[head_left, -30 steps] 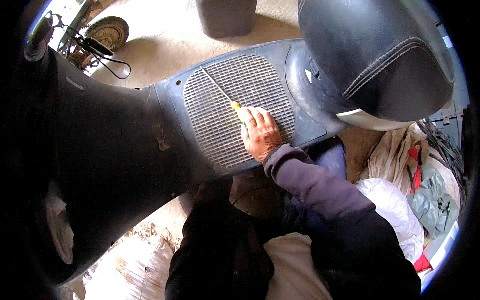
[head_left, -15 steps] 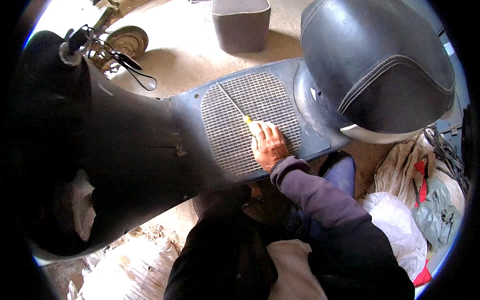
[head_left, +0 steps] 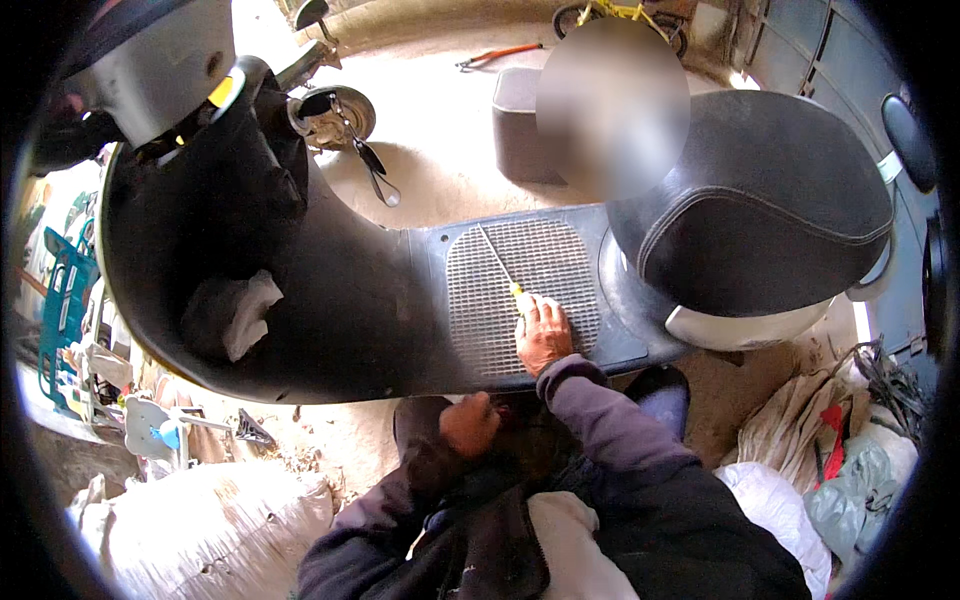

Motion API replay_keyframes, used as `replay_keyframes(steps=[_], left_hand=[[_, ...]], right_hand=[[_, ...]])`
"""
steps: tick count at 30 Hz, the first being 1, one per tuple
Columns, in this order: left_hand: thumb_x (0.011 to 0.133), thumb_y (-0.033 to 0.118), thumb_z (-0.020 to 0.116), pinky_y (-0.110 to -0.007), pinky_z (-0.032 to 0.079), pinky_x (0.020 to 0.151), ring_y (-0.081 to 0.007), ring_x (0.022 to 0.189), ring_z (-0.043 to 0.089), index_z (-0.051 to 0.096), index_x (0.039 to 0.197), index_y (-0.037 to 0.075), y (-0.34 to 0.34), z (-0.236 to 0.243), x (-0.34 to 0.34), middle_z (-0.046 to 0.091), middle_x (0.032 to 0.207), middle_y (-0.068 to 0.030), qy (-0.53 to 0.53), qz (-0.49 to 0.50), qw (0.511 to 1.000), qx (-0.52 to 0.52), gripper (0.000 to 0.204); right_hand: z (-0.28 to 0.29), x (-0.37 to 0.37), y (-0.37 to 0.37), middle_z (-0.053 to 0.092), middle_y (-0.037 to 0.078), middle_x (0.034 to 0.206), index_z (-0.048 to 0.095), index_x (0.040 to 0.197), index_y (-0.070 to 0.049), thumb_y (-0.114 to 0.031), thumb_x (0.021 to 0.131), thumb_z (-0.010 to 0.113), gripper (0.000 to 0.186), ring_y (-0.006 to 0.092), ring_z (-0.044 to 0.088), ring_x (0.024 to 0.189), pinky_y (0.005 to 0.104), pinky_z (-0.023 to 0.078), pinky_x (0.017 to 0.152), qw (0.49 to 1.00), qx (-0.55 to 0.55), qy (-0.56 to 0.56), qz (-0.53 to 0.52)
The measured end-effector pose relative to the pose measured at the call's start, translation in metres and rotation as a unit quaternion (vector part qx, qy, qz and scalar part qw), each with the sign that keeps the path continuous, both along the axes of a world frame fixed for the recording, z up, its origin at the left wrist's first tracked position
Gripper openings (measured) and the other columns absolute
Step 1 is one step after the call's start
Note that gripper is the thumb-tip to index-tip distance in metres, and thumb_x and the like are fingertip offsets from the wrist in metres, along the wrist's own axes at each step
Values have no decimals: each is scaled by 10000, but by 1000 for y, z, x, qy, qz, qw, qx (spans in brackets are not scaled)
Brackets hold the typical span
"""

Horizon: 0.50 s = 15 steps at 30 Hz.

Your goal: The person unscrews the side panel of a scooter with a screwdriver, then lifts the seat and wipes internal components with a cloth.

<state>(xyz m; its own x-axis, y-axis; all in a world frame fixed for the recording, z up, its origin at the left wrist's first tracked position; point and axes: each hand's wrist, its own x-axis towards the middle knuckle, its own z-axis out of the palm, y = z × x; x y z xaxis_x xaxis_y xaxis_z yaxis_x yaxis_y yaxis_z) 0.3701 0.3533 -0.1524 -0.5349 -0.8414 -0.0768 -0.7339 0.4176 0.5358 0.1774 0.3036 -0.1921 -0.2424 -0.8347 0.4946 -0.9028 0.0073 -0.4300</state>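
Note:
A scooter's footboard (head_left: 425, 300) with a ribbed rubber mat (head_left: 480, 335) lies before me. My right hand (head_left: 543, 335) rests on the mat, fingers closed round the yellow handle of a screwdriver (head_left: 499, 257). Its thin shaft points away and to the left, lying along the mat. Below the footboard's near edge, close to my knee, my left hand (head_left: 470, 425) is curled. Whatever it may hold cannot be made out. The black seat (head_left: 770, 215) is to the right of the mat, and the dark front shield (head_left: 330, 300) rises at left.
A grey box-like stool (head_left: 515, 125) stands beyond the scooter, partly behind a round blur. An orange-handled tool (head_left: 500, 55) lies on the floor farther off. White sacks (head_left: 210, 530) sit at lower left, with cloth and plastic bags (head_left: 860, 495) at lower right.
My view has tilted up and shows more of the room and the scooter's front. My left hand has come into view. The right hand keeps the screwdriver on the mat.

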Motion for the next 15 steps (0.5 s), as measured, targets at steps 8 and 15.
replay_keyframes(steps=[8,15], left_hand=[[828,128,618,-309,398,537,-117,574,432,484,719,-4,-68,121,2,478,596,-77,324,217,898,-203,218],[854,114,600,-298,423,627,-152,667,503,505,802,0,-95,147,-30,543,727,-71,413,221,843,-266,158]], right_hand=[[-6,-1,0,548,146,1095,493,1143,-38,-146,810,536,353,316,490,1035,416,393,914,1000,-13,-1,13],[-27,-17,4,556,155,1086,477,1190,-16,-178,797,545,431,313,507,1018,419,402,898,1000,-12,20,-5]])
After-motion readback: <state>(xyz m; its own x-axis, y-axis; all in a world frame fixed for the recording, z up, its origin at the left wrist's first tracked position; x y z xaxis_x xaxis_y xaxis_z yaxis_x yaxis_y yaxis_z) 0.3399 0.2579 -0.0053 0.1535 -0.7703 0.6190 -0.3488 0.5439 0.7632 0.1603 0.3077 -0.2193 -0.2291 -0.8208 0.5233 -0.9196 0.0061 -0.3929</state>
